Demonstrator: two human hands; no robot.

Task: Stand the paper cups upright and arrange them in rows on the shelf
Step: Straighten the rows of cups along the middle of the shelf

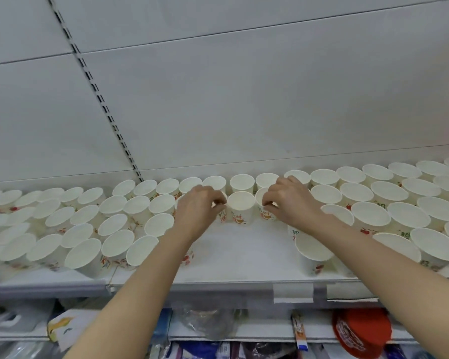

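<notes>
Two cups pinched, my left hand (200, 203) and right hand (288, 200) flanking the middle cup (241, 211) (second row from the shelf's (231, 255) back edge), I'd seat both flush.

Bare shelf (244, 255) gap between cups (151, 244)

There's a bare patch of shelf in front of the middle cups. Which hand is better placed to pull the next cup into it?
Probably the right hand: a loose cup stands just under its wrist, beside the bare shelf. The left hand pinches a second-row cup.
</notes>
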